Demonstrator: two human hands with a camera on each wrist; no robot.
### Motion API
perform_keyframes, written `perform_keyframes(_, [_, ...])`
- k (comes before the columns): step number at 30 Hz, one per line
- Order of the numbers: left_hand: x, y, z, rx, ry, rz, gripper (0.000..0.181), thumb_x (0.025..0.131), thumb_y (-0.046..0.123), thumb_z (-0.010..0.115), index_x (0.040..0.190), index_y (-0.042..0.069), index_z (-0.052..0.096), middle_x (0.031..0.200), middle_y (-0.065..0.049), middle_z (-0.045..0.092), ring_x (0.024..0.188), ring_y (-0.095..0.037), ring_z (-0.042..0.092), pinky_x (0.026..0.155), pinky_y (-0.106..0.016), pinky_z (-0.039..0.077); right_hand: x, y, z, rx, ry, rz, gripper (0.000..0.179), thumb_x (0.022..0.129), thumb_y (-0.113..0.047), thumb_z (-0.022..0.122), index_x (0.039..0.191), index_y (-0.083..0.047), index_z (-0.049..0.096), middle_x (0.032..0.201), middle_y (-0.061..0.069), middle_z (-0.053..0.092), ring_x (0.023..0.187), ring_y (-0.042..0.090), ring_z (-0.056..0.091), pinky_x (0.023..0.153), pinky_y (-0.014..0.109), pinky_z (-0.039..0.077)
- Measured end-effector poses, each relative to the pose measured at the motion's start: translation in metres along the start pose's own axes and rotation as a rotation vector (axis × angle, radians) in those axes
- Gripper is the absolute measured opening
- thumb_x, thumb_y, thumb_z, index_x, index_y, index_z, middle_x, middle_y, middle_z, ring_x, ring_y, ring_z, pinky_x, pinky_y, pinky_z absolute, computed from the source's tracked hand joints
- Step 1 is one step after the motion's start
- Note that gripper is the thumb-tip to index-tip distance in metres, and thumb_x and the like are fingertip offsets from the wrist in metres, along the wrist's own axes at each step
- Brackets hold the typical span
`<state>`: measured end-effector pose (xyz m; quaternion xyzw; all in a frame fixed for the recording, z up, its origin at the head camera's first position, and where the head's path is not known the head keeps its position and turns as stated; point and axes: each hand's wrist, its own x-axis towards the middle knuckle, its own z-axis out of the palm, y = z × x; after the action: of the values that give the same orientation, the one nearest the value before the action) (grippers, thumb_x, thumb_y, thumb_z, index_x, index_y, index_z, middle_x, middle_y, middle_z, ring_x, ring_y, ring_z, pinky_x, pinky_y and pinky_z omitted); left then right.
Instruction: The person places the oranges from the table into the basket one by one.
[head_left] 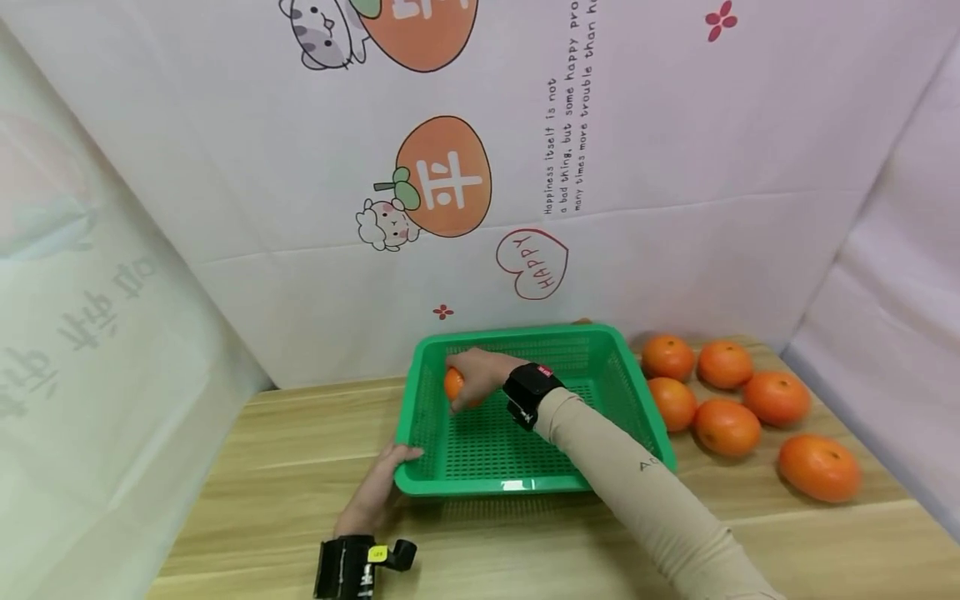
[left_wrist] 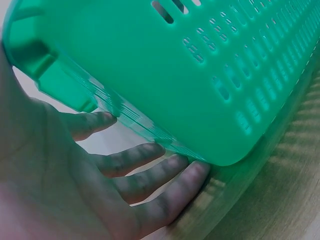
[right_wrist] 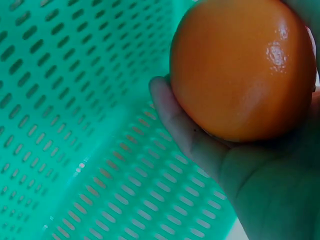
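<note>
A green plastic basket (head_left: 517,486) with slotted walls sits on the wooden table. My left hand (head_left: 384,477) holds its near left corner, thumb over the rim. In the left wrist view, the fingers (left_wrist: 145,182) of that hand lie spread against the outer wall. Inside the basket, toward the left, my right hand (head_left: 480,372) grips an orange (head_left: 453,383). The right wrist view shows this round, glossy orange (right_wrist: 240,70) held above the slotted basket floor (right_wrist: 145,200), with a finger reaching along its underside. Part of the fruit is hidden by the hand in the head view.
Several more oranges (head_left: 726,427) stand on the table right of the basket, one (head_left: 819,467) a little apart, nearer the front. A sliver of another (head_left: 582,321) shows behind the back rim. Printed white cloth (head_left: 637,150) hangs behind and at the sides. Wooden tabletop (head_left: 300,467) extends left.
</note>
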<state>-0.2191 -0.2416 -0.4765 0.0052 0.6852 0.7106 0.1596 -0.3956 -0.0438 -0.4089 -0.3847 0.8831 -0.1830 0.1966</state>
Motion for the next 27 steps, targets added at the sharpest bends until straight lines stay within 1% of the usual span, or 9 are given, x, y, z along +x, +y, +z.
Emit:
perform_keyframes(3, [0.001,-0.001,-0.001,-0.013,-0.042,0.011,0.078,0.105,0.031,0.043,0.169,0.013,0.003,0.164,-0.030,0.031,0.139,-0.033,0.049,0.106,-0.035,0.045,0.003,0.003,0.005,-0.022,0.000,0.017,0.058,0.084,-0.036,0.087,0.130,-0.014,0.060,0.111,0.003,0.065,0.090,0.015,0.061,0.075,0.030,0.053])
perform_keyframes(6, [0.001,-0.001,-0.002,-0.001,-0.048,0.018,0.078,0.105,0.031,0.043,0.169,0.013,0.002,0.165,-0.030,0.031,0.141,-0.034,0.048,0.106,-0.034,0.044,0.004,0.006,0.007,-0.021,0.000,0.011,0.059,0.084,-0.035,0.088,0.131,-0.012,0.060,0.113,0.005,0.066,0.092,0.016,0.062,0.077,0.031,0.054])
perform_keyframes(9, [0.002,-0.001,-0.003,0.009,-0.036,0.017,0.079,0.105,0.031,0.043,0.170,0.014,0.002,0.166,-0.028,0.031,0.143,-0.036,0.045,0.107,-0.034,0.043,0.008,0.009,0.010,-0.034,-0.003,-0.001,0.060,0.084,-0.034,0.087,0.132,-0.011,0.060,0.114,0.007,0.066,0.092,0.016,0.062,0.078,0.031,0.054])
perform_keyframes(15, [0.005,-0.002,-0.003,0.004,-0.007,0.008,0.079,0.103,0.030,0.045,0.170,0.015,0.005,0.167,-0.025,0.031,0.146,-0.036,0.043,0.108,-0.033,0.042,0.017,0.017,0.018,-0.061,-0.026,0.020,0.066,0.084,-0.035,0.087,0.138,-0.011,0.058,0.115,0.005,0.065,0.092,0.015,0.061,0.078,0.031,0.053])
perform_keyframes(18, [0.004,-0.002,-0.002,-0.005,0.007,0.003,0.080,0.102,0.030,0.045,0.170,0.015,0.006,0.167,-0.025,0.032,0.146,-0.037,0.042,0.108,-0.035,0.042,0.019,0.015,0.021,-0.070,-0.027,0.036,0.071,0.084,-0.036,0.087,0.142,-0.010,0.056,0.116,0.006,0.066,0.094,0.016,0.061,0.080,0.033,0.054])
perform_keyframes(21, [0.004,-0.002,-0.002,-0.004,0.013,0.005,0.080,0.102,0.030,0.046,0.169,0.014,0.006,0.166,-0.026,0.032,0.146,-0.037,0.043,0.109,-0.034,0.041,0.019,0.010,0.023,-0.108,-0.014,0.052,0.077,0.084,-0.037,0.087,0.148,-0.011,0.053,0.117,0.006,0.066,0.093,0.016,0.061,0.080,0.034,0.054])
perform_keyframes(24, [0.005,-0.003,-0.003,0.000,0.004,0.009,0.081,0.102,0.030,0.045,0.169,0.014,0.004,0.166,-0.027,0.031,0.145,-0.036,0.044,0.107,-0.032,0.041,0.020,0.007,0.028,-0.139,0.001,0.064,0.081,0.083,-0.038,0.088,0.150,-0.012,0.052,0.116,0.005,0.066,0.091,0.016,0.061,0.079,0.034,0.054])
perform_keyframes(27, [0.005,-0.004,-0.005,0.012,-0.001,0.013,0.080,0.102,0.030,0.045,0.169,0.013,0.004,0.165,-0.028,0.033,0.144,-0.035,0.046,0.108,-0.032,0.041,0.023,0.006,0.033,-0.172,0.015,0.065,0.084,0.083,-0.040,0.088,0.152,-0.011,0.051,0.118,0.005,0.067,0.091,0.015,0.062,0.079,0.033,0.054])
